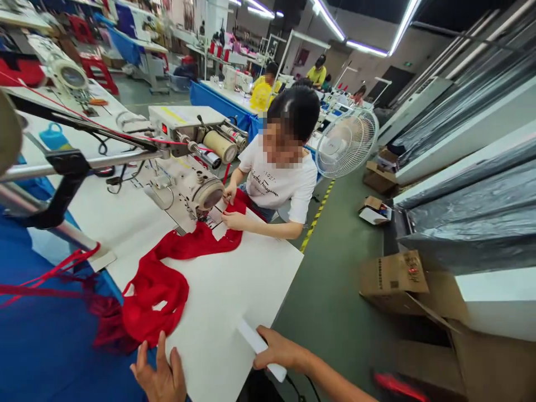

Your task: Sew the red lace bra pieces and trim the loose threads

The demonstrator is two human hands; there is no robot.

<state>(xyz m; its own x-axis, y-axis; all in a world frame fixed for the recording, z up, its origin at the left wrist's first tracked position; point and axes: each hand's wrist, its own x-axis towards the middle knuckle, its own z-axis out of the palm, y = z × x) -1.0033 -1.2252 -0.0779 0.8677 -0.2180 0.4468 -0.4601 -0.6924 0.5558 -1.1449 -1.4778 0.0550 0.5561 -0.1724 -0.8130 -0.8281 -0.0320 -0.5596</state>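
The left hand [160, 371] is open with its fingers spread, holding nothing, at the near end of the red fabric [157, 279]; whether the fingertips touch the cloth or sit just beside it, I cannot tell. The right hand [278, 349] is closed around a slim white bar [262, 349], which slants over the near edge of the white table [226, 285], with dark cables [299, 391] below it. The red fabric lies in a loose curve on the table and runs up to the needle area of the sewing machine [205, 192]. Across the corner, a seated person in a white T-shirt [270, 181] has both hands at the fabric beside the machine. A white fan [347, 142] stands behind that person.
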